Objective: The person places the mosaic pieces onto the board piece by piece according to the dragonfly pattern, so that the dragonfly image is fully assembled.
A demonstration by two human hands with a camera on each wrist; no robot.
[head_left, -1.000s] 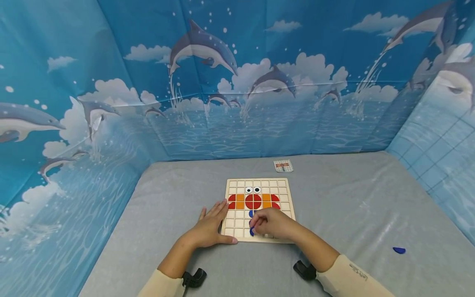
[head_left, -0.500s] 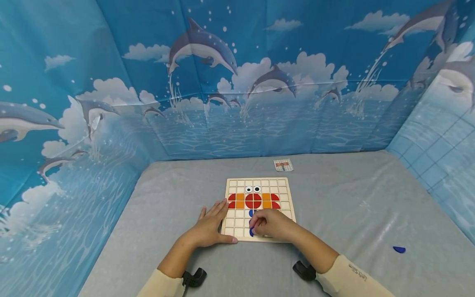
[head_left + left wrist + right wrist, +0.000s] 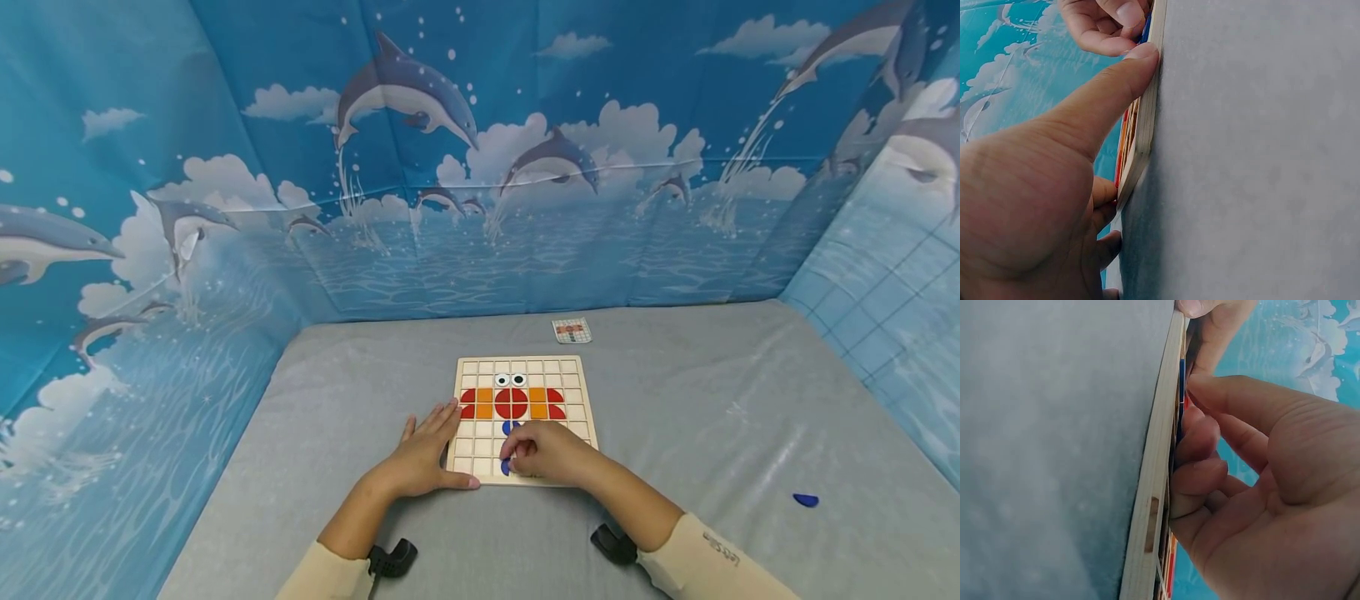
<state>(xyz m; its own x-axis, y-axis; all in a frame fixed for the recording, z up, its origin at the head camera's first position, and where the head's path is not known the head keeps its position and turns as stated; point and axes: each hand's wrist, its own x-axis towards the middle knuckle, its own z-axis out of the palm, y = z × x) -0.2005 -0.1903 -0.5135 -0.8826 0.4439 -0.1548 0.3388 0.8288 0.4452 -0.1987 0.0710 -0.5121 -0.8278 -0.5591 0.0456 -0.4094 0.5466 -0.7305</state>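
A wooden grid board (image 3: pixel 471 450) lies flat, with red quarter-round pieces (image 3: pixel 512 404), orange squares (image 3: pixel 484 404) and two eye pieces (image 3: pixel 511 380) set in it. My left hand (image 3: pixel 420 457) rests at its near left corner, fingers extended along the left side and thumb on the front edge, as the left wrist view shows. My right hand (image 3: pixel 551 452) is over the lower middle of the board, thumb and forefinger pinching a rounded blue piece (image 3: pixel 506 467) at the grid. Further up the same column sit blue pieces (image 3: pixel 507 427), partly hidden by that hand.
A small pattern card (image 3: pixel 572 331) lies beyond the board. One loose blue piece (image 3: pixel 806 500) is at the right on the grey cloth (image 3: pixel 690 400). A dolphin-print curtain (image 3: pixel 480 242) encloses the back and sides.
My right fingers and the blue piece under them have shifted very slightly left on the board. The left hand stays at its corner. The head view has tilted a little.
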